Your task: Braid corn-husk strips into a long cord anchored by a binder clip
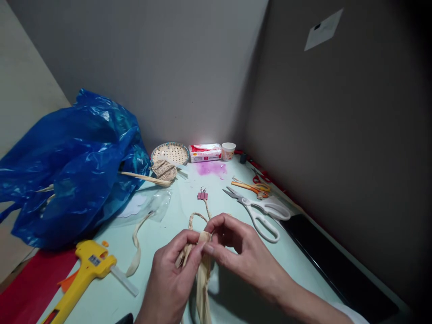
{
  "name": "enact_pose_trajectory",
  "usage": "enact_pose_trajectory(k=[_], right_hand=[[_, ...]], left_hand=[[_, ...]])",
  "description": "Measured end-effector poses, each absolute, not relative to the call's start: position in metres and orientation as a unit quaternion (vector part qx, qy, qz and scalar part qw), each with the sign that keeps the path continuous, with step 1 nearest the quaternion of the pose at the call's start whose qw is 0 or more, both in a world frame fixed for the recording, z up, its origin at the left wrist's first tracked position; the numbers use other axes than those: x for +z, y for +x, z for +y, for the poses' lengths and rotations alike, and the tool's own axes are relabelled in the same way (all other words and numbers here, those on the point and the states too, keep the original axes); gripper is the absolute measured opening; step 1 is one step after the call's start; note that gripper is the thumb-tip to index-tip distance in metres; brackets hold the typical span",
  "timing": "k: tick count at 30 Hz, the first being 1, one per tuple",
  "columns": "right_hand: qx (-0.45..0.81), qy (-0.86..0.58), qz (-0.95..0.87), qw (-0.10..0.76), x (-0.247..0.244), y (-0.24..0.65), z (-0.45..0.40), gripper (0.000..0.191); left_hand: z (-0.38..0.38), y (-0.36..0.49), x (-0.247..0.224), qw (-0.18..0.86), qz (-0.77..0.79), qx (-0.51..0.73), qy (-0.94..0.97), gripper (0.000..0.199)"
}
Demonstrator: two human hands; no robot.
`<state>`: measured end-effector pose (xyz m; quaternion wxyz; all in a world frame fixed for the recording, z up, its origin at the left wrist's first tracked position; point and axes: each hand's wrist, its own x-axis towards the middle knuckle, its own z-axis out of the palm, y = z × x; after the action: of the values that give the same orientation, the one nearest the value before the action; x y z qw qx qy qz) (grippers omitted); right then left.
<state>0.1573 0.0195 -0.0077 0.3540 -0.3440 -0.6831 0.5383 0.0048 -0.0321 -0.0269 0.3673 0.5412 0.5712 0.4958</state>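
My left hand (172, 267) pinches a flat, pale straw-coloured strip (203, 288) between thumb and forefinger, with more strands bunched in its palm. From the other side, my right hand (239, 252) closes thumb and fingers on the same strip near its folded top. The strip's long end hangs down past the bottom edge. Just beyond my fingers a thin braided cord (193, 218) of the same colour loops up, and one length of it runs to a pink binder clip (202, 195) on the table. Where cord and strip meet is hidden by my fingers.
White-handled scissors (265, 216) and a long black object (337, 270) lie to the right. On the left are a yellow glue gun (84, 270) and a blue plastic bag (74, 166). Behind stand a woven basket (170, 145), a twine ball (164, 170), a tissue pack (205, 155) and a cup (228, 152).
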Motion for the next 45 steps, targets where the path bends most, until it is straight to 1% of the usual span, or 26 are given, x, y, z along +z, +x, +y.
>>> enact_pose_trajectory(k=[2,4,8,13,19,25,32,35,40,45], right_hand=[[0.552,-0.340,-0.675,0.352,-0.010,0.157,0.020,0.012],[0.552,-0.341,-0.675,0.351,-0.011,0.158,0.022,0.007],[0.550,-0.346,-0.689,0.321,-0.014,0.161,0.026,0.007],[0.539,-0.326,-0.723,0.284,-0.020,0.164,0.029,0.007],[0.543,-0.297,-0.728,0.294,-0.020,0.165,0.028,0.006],[0.563,-0.294,-0.710,0.305,-0.020,0.162,0.027,0.005],[0.525,-0.305,-0.736,0.299,-0.023,0.160,0.026,0.009],[0.492,-0.303,-0.754,0.313,-0.024,0.159,0.025,0.010],[0.405,-0.317,-0.775,0.366,-0.027,0.153,0.020,0.011],[0.371,-0.304,-0.785,0.392,-0.027,0.151,0.018,0.013]], left_hand=[[-0.032,0.005,-0.027,0.383,0.567,0.491,0.538,0.023],[-0.032,0.006,-0.025,0.405,0.564,0.498,0.520,0.024],[-0.031,0.010,-0.020,0.429,0.566,0.498,0.498,0.026],[-0.027,0.005,-0.025,0.446,0.562,0.444,0.537,0.030],[-0.028,-0.001,-0.029,0.435,0.556,0.440,0.554,0.029],[-0.027,-0.002,-0.032,0.452,0.552,0.451,0.536,0.030],[-0.024,0.001,-0.027,0.438,0.564,0.448,0.538,0.028],[-0.022,0.002,-0.026,0.439,0.568,0.449,0.532,0.027],[-0.021,0.000,-0.033,0.444,0.579,0.466,0.500,0.026],[-0.021,0.000,-0.037,0.499,0.562,0.480,0.453,0.025]])
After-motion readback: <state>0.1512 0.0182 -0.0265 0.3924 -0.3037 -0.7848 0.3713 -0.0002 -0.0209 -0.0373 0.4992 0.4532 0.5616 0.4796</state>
